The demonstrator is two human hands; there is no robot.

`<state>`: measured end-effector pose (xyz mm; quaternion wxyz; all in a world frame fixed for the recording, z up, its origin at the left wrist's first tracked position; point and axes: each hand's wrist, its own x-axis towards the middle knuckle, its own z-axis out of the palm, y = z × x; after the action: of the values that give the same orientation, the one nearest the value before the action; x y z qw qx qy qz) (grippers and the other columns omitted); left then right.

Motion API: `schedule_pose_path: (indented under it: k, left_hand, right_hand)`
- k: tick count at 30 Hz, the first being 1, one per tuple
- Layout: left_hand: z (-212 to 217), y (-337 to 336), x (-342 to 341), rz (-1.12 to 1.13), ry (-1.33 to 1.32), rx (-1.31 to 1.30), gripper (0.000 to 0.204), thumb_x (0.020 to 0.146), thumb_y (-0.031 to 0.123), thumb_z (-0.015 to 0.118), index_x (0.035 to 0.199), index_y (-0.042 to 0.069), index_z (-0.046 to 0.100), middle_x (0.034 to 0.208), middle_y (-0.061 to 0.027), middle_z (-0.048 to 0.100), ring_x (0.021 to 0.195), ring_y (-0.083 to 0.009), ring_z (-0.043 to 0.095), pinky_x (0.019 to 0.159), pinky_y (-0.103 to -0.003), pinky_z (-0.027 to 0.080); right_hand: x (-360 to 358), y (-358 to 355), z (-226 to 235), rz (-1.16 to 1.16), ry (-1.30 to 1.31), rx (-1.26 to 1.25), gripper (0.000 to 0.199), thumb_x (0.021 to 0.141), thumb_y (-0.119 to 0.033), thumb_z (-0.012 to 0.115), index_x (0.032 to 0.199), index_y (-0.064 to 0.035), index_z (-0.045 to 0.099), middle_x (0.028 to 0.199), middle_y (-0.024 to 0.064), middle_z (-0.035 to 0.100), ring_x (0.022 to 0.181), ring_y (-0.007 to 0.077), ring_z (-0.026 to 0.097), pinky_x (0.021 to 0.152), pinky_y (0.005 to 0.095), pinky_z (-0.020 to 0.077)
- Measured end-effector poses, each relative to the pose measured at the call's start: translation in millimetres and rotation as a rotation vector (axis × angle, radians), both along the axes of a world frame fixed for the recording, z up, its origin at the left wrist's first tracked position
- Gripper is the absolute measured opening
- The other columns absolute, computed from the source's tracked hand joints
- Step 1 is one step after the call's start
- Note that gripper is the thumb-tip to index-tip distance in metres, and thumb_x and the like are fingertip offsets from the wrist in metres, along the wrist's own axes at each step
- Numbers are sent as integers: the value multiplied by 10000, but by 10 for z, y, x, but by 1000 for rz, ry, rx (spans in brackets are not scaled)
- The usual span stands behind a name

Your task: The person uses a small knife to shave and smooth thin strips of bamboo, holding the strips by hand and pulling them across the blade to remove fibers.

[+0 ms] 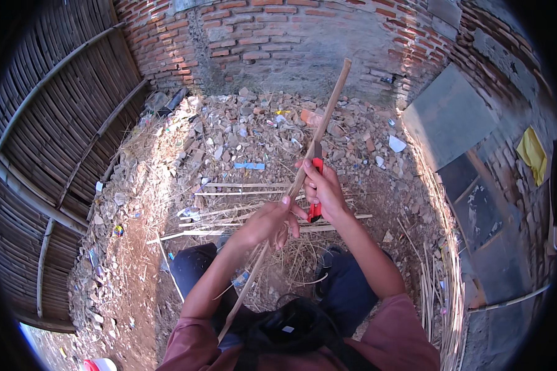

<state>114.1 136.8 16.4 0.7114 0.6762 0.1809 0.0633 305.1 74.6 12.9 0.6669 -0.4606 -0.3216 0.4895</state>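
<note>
My left hand [267,221] grips a long thin bamboo stick [325,120] near its middle; the stick runs from my lap up and to the right toward the brick wall. My right hand [323,188] holds a red-handled utility knife [316,185] with its blade laid against the stick just above my left hand. Both hands are close together above my knees.
Several split bamboo strips [241,193] lie on the rubble-strewn ground in front of me. A bamboo fence [56,142] stands at the left, a brick wall [278,37] ahead, grey panels [449,114] lean at the right. Thin slivers [436,284] lie by my right side.
</note>
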Motion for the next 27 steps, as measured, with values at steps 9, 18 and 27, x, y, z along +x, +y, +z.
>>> schedule_pose_path:
  k: [9,18,27]
  left_hand:
    - [66,232,-52,194,154,788,431,1123,344,427,1121,6,695,782,-105,714,750,-203,726,686,-375,570]
    - [205,504,-117,132,60,365,424,1116,313,461,982,-13,696,807,-122,710,644,-195,698,605,-354,564]
    - [-31,551,54,394,82,714,446,1104,336,489,896,-11,678,723,-75,661,579,-153,578,574,-365,469]
  right_hand:
    - [-95,-11,-110,-140,-161,-19,289,1092,-305,553,1055,-42,667,615,-117,345,447,-11,283,406,217,214]
    - [-100,-9,-52,-126,-149,-12,288,1091,-297,552,1038,-40,672,613,-115,358,450,-7,289,407,225,218]
    - [-252,-44,23,-119,-172,33,252,1096,-274,548,1069,-43,643,628,-125,333,471,-15,274,431,207,224]
